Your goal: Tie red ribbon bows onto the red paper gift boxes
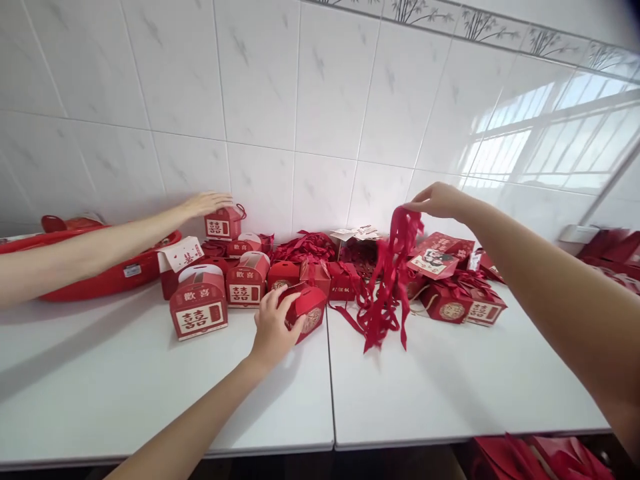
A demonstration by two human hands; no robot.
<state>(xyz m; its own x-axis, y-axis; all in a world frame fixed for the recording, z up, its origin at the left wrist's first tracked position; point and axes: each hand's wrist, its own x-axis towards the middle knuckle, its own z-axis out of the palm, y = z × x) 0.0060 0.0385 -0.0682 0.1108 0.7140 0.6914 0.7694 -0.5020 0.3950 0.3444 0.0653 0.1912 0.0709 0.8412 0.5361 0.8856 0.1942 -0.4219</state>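
Left hand [276,327] grips red box [311,312] — nearby carton [247,283] reads 歡喜.

left grip [276,328]: bare | right grip [440,199]: bare | left forearm [205,403]: bare, slender | right forearm [540,280]: bare, widening toward elbow

My left hand [274,330] holds a red box [311,310] near the middle of the white surface [285,410], while my right hand [439,200] pinches a dangling bunch of red ribbons [400,232]. To the left, another person's hand [209,201] is at a stacked box [223,225], near a red basin [113,280].
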